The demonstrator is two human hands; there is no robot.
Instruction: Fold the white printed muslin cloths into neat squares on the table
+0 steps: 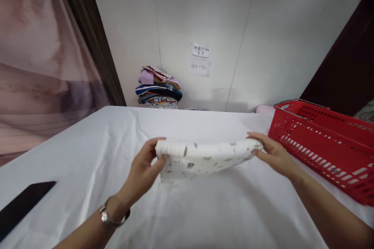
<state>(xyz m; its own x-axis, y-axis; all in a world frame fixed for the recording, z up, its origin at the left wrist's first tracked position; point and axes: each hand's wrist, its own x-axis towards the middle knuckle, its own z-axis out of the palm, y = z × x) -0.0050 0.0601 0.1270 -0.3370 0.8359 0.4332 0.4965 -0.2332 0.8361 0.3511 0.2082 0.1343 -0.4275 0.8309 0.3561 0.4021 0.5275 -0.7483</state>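
A folded white cloth (207, 157) with a small scattered print is stretched between my two hands, above the white-covered table (187, 210). My left hand (147, 167) pinches its left end, thumb on the near side and fingers behind. At the other end, my right hand (271, 153) grips the cloth's corner between thumb and fingers. The lower edge of the cloth is blurred and hangs down a little on the left. What kind of cloth piece it is, I cannot tell. A metal watch (109, 216) is on my left wrist.
A red plastic basket (327, 144) with a metal handle stands at the right. Folded clothes (159, 87) are stacked beyond the far table edge, against the white wall. A dark flat object (25, 206) lies at the left. Paper notes (200, 60) hang on the wall; a pink curtain (43, 66) covers the left.
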